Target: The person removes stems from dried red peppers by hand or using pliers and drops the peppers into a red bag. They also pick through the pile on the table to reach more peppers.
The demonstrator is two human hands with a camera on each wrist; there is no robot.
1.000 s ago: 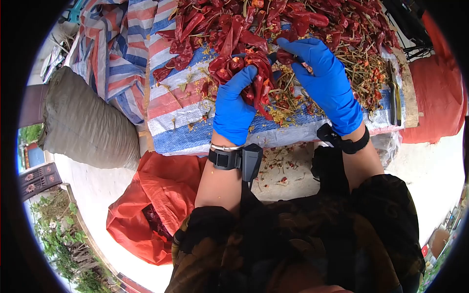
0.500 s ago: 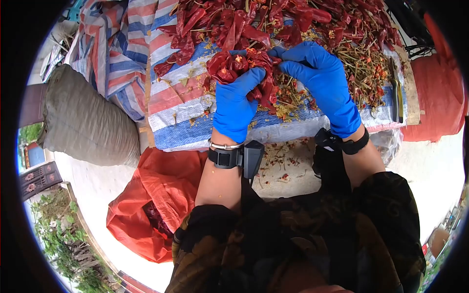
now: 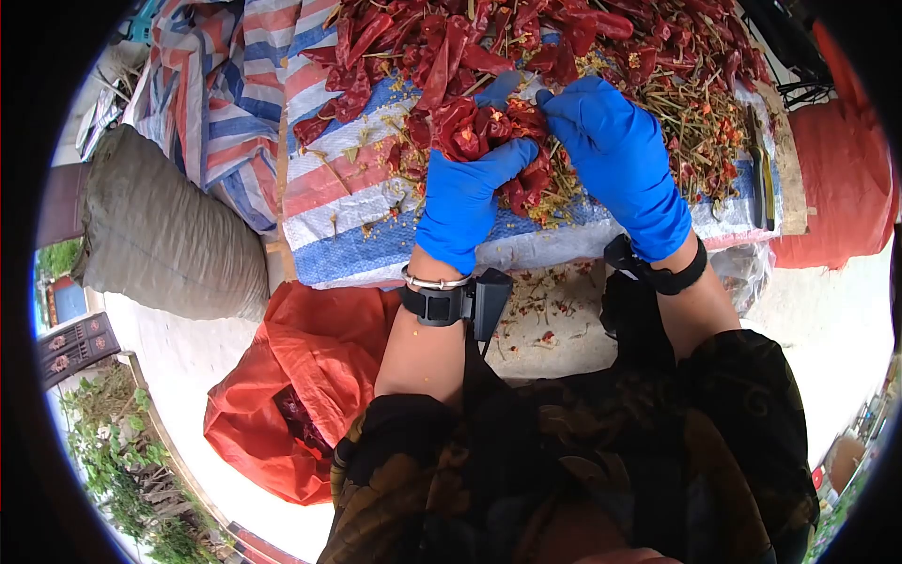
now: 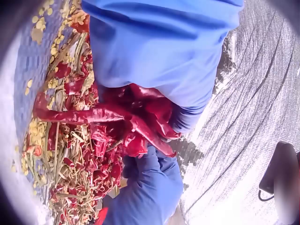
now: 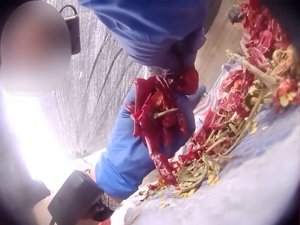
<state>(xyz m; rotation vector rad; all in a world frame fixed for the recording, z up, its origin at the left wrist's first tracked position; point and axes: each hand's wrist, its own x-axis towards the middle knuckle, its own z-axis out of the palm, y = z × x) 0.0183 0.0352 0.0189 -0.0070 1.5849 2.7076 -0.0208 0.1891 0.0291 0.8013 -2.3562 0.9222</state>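
Gloved in blue, the left hand (image 3: 465, 202) grips a bunch of dried red peppers (image 3: 462, 132), its thumb laid across the front. The right hand (image 3: 622, 160) is close beside the bunch, fingers bent and fingertips near its right edge. In the right wrist view, the right hand (image 5: 154, 33) pinches a red pepper piece (image 5: 187, 81) just above the bunch (image 5: 157, 110). The left wrist view has several long peppers (image 4: 140, 124) hanging from the left hand (image 4: 159, 42), with the right hand (image 4: 145, 187) against their far side.
A heap of red peppers (image 3: 601, 33) covers the back of the striped sheet (image 3: 329, 254); stems and seeds (image 3: 700, 141) lie to the right, near a yellow-black tool (image 3: 763, 188). A full grey sack (image 3: 174, 230) stands left, an open red bag (image 3: 310, 376) below.
The left hand has moved slightly right with its pepper bunch. The right hand's fingers came in to the bunch, and the dark red piece seen in them earlier no longer shows in the head view.
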